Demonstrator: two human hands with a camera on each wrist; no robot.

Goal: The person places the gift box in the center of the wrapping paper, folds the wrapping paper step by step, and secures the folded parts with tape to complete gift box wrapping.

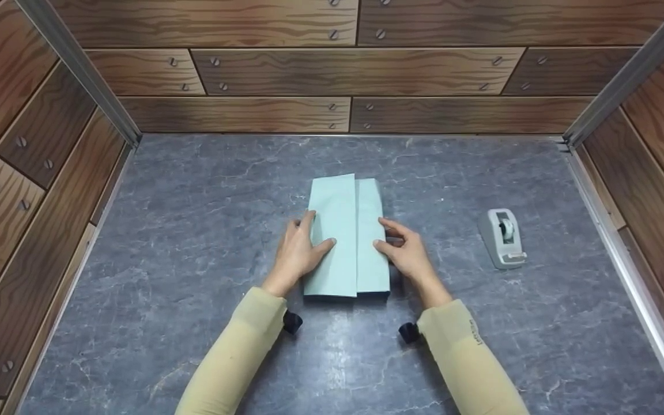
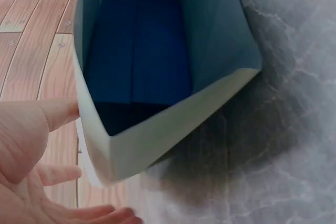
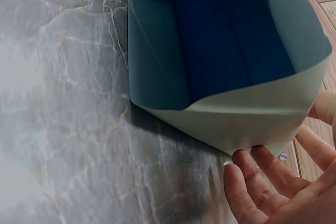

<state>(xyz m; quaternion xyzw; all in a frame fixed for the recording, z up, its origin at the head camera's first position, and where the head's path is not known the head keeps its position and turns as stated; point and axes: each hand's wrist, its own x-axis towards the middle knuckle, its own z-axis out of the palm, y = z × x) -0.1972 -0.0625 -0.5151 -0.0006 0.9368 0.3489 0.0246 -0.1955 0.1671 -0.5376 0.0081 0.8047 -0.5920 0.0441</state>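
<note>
A pale green paper (image 1: 332,242) wraps round in a sleeve, one flap lapping over the other along the top. Inside its open near end shows a dark blue box-like thing (image 2: 158,45) with a line down its face. My left hand (image 1: 300,248) lies at the left side, thumb tip on the paper's top, the other fingers fairly straight along the side. On the right side, my right hand (image 1: 408,249) touches the edge with thumb and index finger. In the right wrist view, its loosely bent fingers (image 3: 278,174) rest against the outside of the paper.
A grey tape dispenser (image 1: 504,239) with a roll of clear tape stands on the marbled grey tabletop (image 1: 222,190), right of the paper. Wood-patterned walls (image 1: 332,72) close in the back and both sides. Metal strips (image 1: 626,288) run along the side edges.
</note>
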